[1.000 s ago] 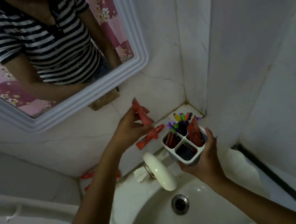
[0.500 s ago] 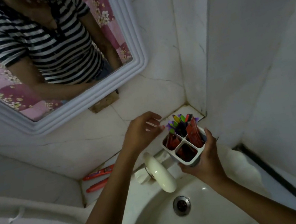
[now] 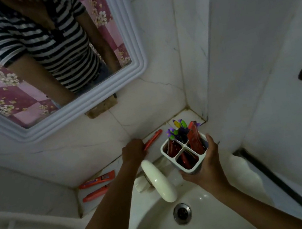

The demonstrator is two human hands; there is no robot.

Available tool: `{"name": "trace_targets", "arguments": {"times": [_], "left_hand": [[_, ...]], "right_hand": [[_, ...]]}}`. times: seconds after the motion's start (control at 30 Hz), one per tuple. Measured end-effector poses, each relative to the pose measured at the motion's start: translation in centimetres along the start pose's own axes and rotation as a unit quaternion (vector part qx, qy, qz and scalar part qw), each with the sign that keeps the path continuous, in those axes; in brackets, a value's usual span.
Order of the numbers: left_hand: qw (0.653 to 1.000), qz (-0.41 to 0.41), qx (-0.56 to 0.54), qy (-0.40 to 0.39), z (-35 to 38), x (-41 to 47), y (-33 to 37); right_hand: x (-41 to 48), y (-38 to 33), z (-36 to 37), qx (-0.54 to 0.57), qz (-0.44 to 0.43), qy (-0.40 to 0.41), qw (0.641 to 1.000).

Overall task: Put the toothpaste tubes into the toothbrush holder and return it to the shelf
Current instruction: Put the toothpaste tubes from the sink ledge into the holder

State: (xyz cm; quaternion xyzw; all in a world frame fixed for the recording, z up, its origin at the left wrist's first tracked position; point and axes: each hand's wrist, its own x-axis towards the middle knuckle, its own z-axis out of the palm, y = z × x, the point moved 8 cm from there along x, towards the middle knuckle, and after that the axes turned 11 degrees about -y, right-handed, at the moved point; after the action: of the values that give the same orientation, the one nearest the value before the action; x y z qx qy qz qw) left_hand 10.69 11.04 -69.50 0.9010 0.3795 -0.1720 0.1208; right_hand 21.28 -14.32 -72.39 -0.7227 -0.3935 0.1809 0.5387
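My right hand [image 3: 207,166] grips a white four-compartment toothbrush holder [image 3: 185,153] above the sink. It holds colourful toothbrushes [image 3: 178,128] at the back and red toothpaste tubes [image 3: 194,139] in the other compartments. My left hand [image 3: 133,149] rests on the marble shelf [image 3: 118,164], fingers closed on the near end of a red toothpaste tube [image 3: 153,138] lying there. Two more red tubes [image 3: 97,181] lie at the shelf's left end, one [image 3: 95,194] nearer the edge.
A white tap [image 3: 158,180] juts over the white sink [image 3: 154,228], whose drain [image 3: 182,213] sits below it. A white-framed mirror [image 3: 86,108] hangs above the shelf. Tiled walls meet in a corner [image 3: 188,106] behind the holder.
My left hand dropped its tube into the holder's front compartment, then reached back to the shelf and closed on another tube. The holder stayed in my right hand.
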Motion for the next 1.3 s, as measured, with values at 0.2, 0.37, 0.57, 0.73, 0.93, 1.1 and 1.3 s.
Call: {"name": "trace_targets", "arguments": {"times": [0.2,0.37,0.57,0.73,0.93,1.1,1.3], "left_hand": [[0.995,0.014,-0.081,0.050,-2.5,-2.3,-1.4],[0.958,0.080,-0.197,0.193,-12.2,-8.8,-1.3],[0.934,0.228,-0.154,0.227,-19.9,-16.0,5.8],[0.935,0.274,-0.060,0.217,-19.0,-16.0,11.8],[0.959,0.263,0.008,0.108,-13.4,-11.6,16.3],[0.957,0.202,-0.156,0.135,-14.3,-10.9,11.0],[0.996,-0.077,-0.044,0.013,-6.1,-9.8,-6.4]], "right_hand": [[-0.8,-0.2,0.6,0.001,-0.001,0.000,1.000],[1.0,-1.0,0.7,-0.007,-0.012,-0.002,1.000],[1.0,-1.1,0.6,-0.014,-0.005,-0.004,1.000],[1.2,-1.4,0.5,-0.021,-0.001,-0.011,1.000],[1.2,-1.9,0.5,-0.037,0.008,-0.008,0.999],[0.9,-1.9,0.0,-0.036,-0.011,-0.001,0.999],[1.2,-1.9,0.2,-0.035,-0.020,0.005,0.999]]}}
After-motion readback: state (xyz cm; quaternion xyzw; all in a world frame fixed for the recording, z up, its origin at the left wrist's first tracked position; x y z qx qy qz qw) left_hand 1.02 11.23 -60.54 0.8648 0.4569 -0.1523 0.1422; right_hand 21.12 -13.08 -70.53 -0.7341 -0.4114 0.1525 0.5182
